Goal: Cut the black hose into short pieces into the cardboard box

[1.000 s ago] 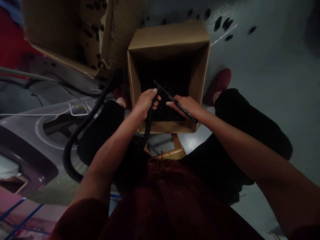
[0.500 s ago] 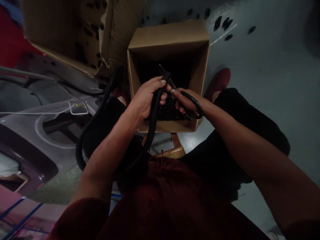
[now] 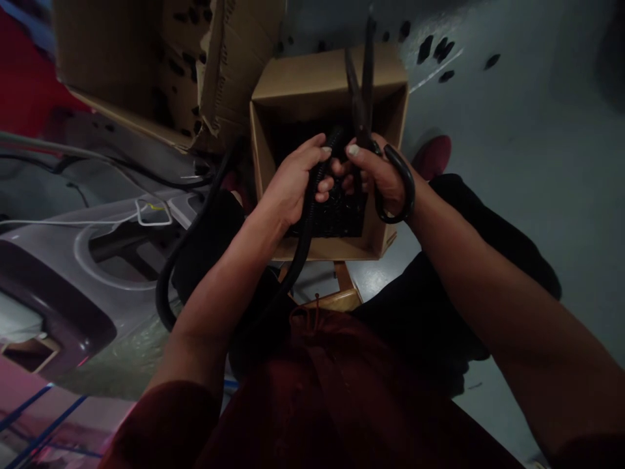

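Over an open cardboard box (image 3: 329, 71), my left hand (image 3: 300, 179) grips a black corrugated tube (image 3: 306, 228) near its upper end. The tube curves down past my left wrist toward my lap. My right hand (image 3: 383, 172) holds black-handled scissors (image 3: 362, 111), whose blades point away from me and stand apart, to the right of the tube end. Nothing shows between the blades. Many small dark pieces (image 3: 342, 218) lie inside the box under my hands.
A larger torn cardboard box (image 3: 131, 124) with dark pieces stands at the upper left. A grey plastic stool (image 3: 53, 260) is at the left. Several dark bits (image 3: 424, 49) lie on the floor. More black tubing loops beside my left leg.
The scissors have moved from across the tube's end to its right, and their blades have swung upright and opened. My right hand has turned and shifted slightly right.
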The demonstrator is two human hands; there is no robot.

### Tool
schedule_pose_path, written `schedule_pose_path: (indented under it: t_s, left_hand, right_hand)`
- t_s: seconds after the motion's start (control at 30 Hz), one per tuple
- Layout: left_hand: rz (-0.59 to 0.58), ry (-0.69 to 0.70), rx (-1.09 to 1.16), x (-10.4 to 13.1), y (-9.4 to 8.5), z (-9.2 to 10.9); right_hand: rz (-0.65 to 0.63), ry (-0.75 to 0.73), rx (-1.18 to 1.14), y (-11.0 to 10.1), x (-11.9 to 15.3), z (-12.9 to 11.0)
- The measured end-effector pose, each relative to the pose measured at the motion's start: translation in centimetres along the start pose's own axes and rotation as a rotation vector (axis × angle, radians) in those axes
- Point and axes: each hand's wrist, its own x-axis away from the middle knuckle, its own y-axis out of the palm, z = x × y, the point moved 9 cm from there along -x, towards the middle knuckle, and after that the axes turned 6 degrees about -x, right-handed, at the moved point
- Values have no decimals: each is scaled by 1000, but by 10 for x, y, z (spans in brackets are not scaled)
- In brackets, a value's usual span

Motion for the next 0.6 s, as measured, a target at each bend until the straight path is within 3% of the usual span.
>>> schedule_pose_path:
  t_s: [0.2,0.37,0.6]
  left_hand:
    - [-27,-96,-35,-2,7,-24]
    - [-29,-118,-41,0,9,-29]
    - [-50,-132,-37,2,5,-34]
  right_hand:
    - [59,41,-72,-4,-3,-5]
    - [33,8,131,-4,-3,-7]
    - [89,-82,142,-15,-4,-18]
